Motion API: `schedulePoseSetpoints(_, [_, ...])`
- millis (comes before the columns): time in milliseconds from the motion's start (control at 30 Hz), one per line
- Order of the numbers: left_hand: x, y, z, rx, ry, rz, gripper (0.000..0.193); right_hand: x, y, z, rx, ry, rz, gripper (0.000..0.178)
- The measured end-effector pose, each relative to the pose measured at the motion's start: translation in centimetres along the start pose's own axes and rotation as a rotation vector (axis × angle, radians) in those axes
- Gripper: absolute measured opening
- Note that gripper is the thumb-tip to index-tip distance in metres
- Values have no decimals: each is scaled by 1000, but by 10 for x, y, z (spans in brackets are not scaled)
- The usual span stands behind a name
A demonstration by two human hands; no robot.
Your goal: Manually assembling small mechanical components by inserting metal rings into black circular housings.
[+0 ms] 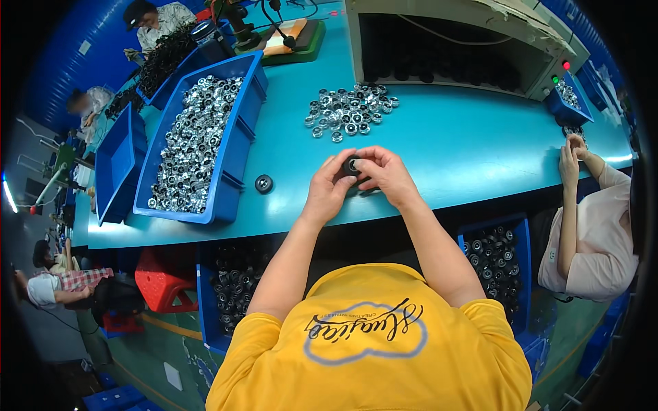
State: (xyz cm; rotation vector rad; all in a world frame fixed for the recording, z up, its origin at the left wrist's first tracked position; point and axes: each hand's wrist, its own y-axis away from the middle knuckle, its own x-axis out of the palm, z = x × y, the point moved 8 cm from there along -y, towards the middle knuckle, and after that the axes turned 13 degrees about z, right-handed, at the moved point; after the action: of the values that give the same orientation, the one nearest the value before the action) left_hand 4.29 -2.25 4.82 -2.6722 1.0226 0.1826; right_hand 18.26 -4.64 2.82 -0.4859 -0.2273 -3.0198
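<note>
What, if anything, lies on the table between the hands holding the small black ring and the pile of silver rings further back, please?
Nothing visible does. Both the left hand and right hand hold the black ring, and the table is bare up to the silver pile.

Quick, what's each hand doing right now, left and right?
Left hand: closed on the small round black-and-silver part.
Right hand: closed on the same part, from the other side.

teal table [445, 147], blue bin [236, 147]
</note>
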Motion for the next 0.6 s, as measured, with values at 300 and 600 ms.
schedulePoseSetpoints(300, [-1,2,17,-56,216,-10,53,-5,-5,-13,23,-213,84,29])
schedulePoseSetpoints(600, [-4,3,9,1,153,6,53,-4,-1,-14,16,-72,73,34])
